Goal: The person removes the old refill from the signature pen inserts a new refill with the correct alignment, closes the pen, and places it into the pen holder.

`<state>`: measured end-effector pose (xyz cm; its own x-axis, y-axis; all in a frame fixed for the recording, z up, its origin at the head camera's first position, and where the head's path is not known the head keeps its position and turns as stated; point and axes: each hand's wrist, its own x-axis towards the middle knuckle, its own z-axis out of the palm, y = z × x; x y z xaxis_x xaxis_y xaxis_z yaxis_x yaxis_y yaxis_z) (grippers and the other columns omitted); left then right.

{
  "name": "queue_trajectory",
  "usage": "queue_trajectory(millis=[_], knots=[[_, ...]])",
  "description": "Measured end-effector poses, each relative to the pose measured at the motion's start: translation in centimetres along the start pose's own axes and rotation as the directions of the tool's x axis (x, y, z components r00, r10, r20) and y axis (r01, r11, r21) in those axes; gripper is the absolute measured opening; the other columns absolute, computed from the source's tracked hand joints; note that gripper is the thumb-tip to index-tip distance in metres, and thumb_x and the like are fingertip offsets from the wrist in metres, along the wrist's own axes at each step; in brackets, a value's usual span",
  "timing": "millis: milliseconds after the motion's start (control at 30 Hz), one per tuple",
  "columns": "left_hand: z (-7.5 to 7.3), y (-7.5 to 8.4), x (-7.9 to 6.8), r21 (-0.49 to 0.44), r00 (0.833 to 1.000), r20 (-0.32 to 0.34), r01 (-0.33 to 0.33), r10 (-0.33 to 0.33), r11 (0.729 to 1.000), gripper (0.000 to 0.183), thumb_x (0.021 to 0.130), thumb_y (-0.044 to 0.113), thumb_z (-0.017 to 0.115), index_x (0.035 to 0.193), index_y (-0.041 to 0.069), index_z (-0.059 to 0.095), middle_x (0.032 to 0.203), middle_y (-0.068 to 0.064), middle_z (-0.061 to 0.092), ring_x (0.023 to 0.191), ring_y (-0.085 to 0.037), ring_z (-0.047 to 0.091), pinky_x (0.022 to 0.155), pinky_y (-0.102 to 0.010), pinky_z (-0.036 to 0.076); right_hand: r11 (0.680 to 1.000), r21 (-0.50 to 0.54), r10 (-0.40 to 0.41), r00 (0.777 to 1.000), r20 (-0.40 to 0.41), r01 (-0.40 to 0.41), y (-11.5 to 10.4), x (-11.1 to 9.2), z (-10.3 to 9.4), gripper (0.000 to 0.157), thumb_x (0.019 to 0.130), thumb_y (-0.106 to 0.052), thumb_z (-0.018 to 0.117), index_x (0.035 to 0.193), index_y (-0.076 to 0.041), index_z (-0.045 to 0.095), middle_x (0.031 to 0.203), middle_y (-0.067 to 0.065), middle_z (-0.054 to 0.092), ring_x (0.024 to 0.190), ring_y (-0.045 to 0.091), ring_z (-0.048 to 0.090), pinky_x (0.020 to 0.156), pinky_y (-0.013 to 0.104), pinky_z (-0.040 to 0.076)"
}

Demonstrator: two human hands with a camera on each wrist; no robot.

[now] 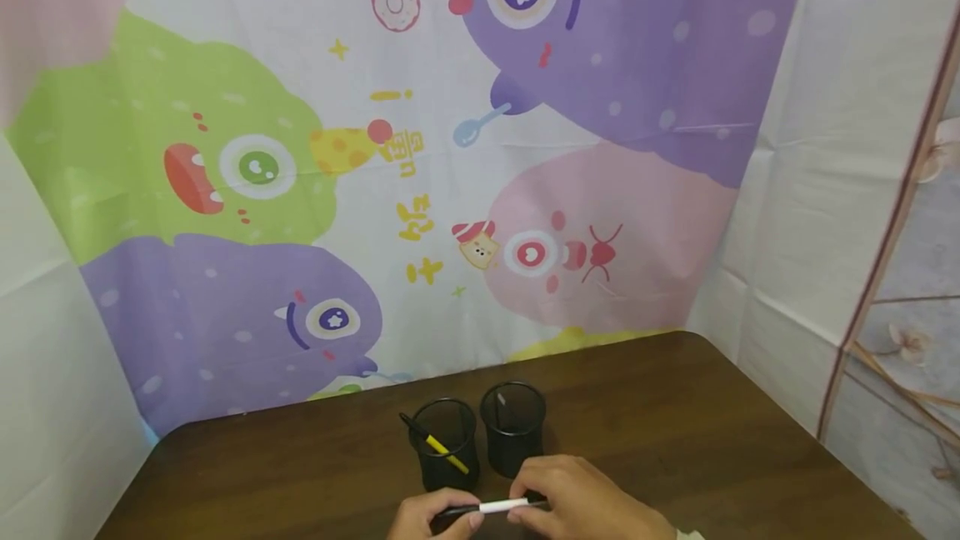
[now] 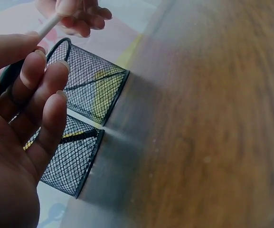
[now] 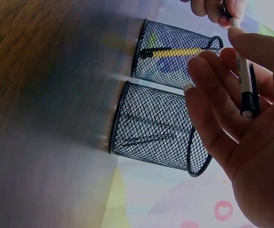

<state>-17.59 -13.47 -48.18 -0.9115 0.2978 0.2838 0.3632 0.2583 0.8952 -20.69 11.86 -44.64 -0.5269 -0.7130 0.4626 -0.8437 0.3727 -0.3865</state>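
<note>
Both hands hold one white-and-black pen [image 1: 501, 507] level between them, in front of two black mesh pen holders. The left hand [image 1: 435, 515] pinches its black end between thumb and fingers. My right hand [image 1: 585, 494] grips the white barrel; in the right wrist view the clip and black end [image 3: 249, 107] lie along the palm. The left pen holder [image 1: 448, 473] contains a yellow pen [image 1: 447, 452] with a black end, leaning against the rim. Inside the right pen holder [image 1: 513, 448] something thin and dark shows through the mesh; its kind is unclear.
The dark wooden table [image 1: 300, 465] reaches back to a cloth backdrop [image 1: 435, 190] printed with cartoon monsters. Pale cloth hangs at the left side, and a flower-patterned panel [image 1: 911, 340] stands at the right. Both pen holders stand upright side by side, just beyond the hands.
</note>
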Motion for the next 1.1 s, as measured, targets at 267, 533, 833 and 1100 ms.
queue_trajectory(millis=[267, 533, 833, 1100], knots=[[-0.02, -0.18, 0.20, 0.014, 1.000, -0.002, -0.020, 0.020, 1.000, 0.016, 0.092, 0.022, 0.075, 0.096, 0.006, 0.077, 0.085, 0.007, 0.072, 0.073, -0.004, 0.062, 0.066, -0.024, 0.051, 1.000, 0.005, 0.024, 1.000, 0.000, -0.024, -0.08, 0.11, -0.22, 0.008, 0.095, -0.032, 0.072, 0.092, -0.025, 0.069, 0.087, -0.022, 0.058, 0.074, -0.006, 0.051, 0.068, 0.012, 0.043], [0.03, -0.14, 0.28, 0.024, 1.000, 0.003, -0.026, 0.026, 0.999, 0.017, 0.092, 0.022, 0.075, 0.096, 0.006, 0.077, 0.084, 0.008, 0.072, 0.072, -0.004, 0.063, 0.065, -0.024, 0.052, 0.999, 0.009, 0.037, 0.999, 0.006, -0.037, -0.27, 0.16, -0.55, 0.008, 0.094, -0.030, 0.073, 0.094, -0.024, 0.068, 0.088, -0.021, 0.059, 0.075, -0.006, 0.051, 0.068, 0.013, 0.045], [0.03, -0.31, 0.26, 0.074, 0.996, -0.052, -0.067, 0.071, 0.995, 0.012, 0.091, 0.020, 0.076, 0.094, 0.009, 0.077, 0.082, 0.009, 0.072, 0.069, -0.003, 0.062, 0.063, -0.024, 0.052, 0.999, -0.039, 0.008, 1.000, -0.025, -0.009, -0.22, 0.53, -0.37, 0.012, 0.091, -0.026, 0.077, 0.094, -0.023, 0.065, 0.087, -0.019, 0.059, 0.073, -0.006, 0.050, 0.068, 0.010, 0.041], [0.40, -0.51, 0.17, 0.106, 0.992, -0.044, -0.113, 0.118, 0.988, 0.011, 0.091, 0.021, 0.076, 0.094, 0.010, 0.077, 0.083, 0.009, 0.072, 0.069, -0.001, 0.062, 0.061, -0.024, 0.052, 1.000, 0.006, 0.027, 0.999, -0.018, -0.027, -0.24, 0.04, -0.37, 0.011, 0.094, -0.028, 0.073, 0.095, -0.024, 0.063, 0.088, -0.019, 0.057, 0.075, -0.006, 0.051, 0.068, 0.012, 0.044]])
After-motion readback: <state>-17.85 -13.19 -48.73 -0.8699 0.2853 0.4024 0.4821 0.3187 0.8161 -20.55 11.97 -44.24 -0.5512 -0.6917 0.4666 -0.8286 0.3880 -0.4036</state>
